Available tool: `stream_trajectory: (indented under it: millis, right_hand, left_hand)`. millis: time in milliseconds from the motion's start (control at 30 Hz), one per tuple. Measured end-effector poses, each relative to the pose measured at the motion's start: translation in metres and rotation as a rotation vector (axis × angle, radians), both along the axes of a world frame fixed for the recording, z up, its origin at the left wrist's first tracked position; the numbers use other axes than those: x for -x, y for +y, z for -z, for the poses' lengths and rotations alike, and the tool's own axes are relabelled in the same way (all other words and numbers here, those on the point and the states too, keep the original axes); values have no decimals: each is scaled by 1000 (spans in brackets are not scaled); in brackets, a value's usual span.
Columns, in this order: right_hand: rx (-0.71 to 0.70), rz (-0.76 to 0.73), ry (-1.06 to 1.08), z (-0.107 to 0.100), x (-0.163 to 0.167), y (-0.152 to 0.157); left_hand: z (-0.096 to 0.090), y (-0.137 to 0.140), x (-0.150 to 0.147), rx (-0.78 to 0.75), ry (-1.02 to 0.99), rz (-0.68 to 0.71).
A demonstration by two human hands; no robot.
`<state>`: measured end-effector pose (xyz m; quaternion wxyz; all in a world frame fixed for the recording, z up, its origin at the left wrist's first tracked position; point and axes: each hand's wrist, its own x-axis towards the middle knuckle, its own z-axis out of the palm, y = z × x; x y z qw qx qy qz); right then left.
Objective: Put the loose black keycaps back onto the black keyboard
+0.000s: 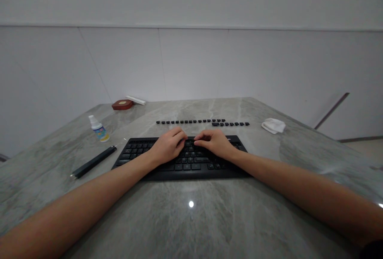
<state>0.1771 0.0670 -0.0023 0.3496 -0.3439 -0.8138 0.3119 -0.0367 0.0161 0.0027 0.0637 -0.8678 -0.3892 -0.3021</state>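
A black keyboard (191,174) lies flat on the marble-patterned table, under both my hands. My left hand (170,146) rests over its left-middle part, fingers curled in and tips at the top rows. Facing it, my right hand (218,144) has thumb and forefinger brought close at the same rows. Anything between the fingers of either hand is too small or hidden to make out. Behind the keyboard, loose black keycaps stand in a long row (190,121) and a shorter row (231,124) at the right. My hands cover part of the upper keys.
A white-capped spray bottle (99,130) stands at the left, with a dark narrow bar-shaped item (94,162) nearer me. At the far left edge are a reddish-brown case (122,105) and a white strip (135,100). A crumpled white cloth (273,125) lies right. A wall rises behind the table.
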Motion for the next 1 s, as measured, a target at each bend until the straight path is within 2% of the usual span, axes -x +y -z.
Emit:
stream_trajectory:
  millis: [133,233,500,633,900,1000]
  right_hand:
    - [-257,-23,-119,2,2,-6]
    - [-371,-103,-156,1,2,-8]
    - [-281,-49,-124,0,3,-6]
    - [-304,-125,-120,-2,4,-7]
    - [-344,-185,-82,-1,5,-8]
    - [-321,-160,-101,-2,4,-8]
  left_hand:
    - [2,2,2,20,29,34]
    - [3,3,3,34,33,49]
    - [2,3,3,48,42,57]
    - [3,3,3,58,40,64]
    - [1,2,3,40,37,82]
    - [2,3,3,41,34,85]
